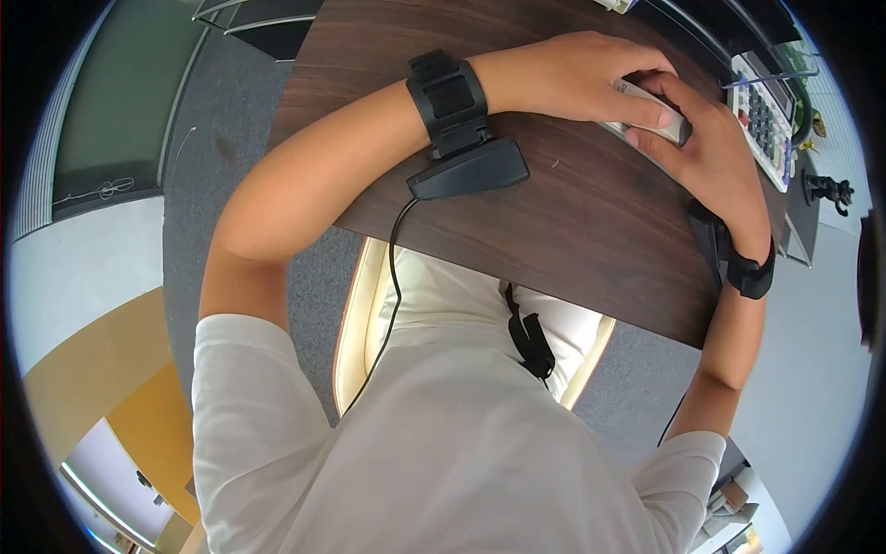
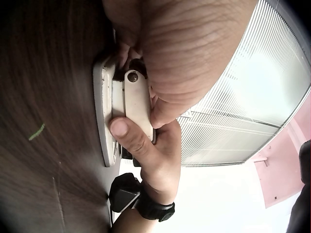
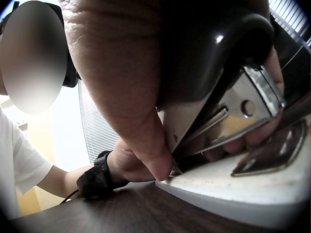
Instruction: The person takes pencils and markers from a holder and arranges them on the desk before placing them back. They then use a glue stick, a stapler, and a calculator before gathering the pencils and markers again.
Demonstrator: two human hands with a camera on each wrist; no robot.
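Between my two hands a pale stapler [image 1: 680,129] sits low on the dark wooden desk. The right wrist view shows its upper arm [image 3: 194,121] lifted off the white base [image 3: 218,189], with the metal staple channel and the anvil plate [image 3: 272,150] exposed. My left hand [image 1: 586,78] grips the stapler from the left, its thumb along the body; in its wrist view it covers the area by the hinge pin [image 2: 132,76]. My right hand [image 1: 720,157] holds the other end, thumb on the near side and fingers bent around the far side, partly hidden.
A white calculator [image 1: 764,115] lies right of my hands, near a black rack [image 1: 701,42] at the desk's back. Further right stands a small dark figurine [image 1: 835,191]. A black cable [image 1: 397,277] runs from the left wrist camera [image 1: 471,171] over the desk edge.
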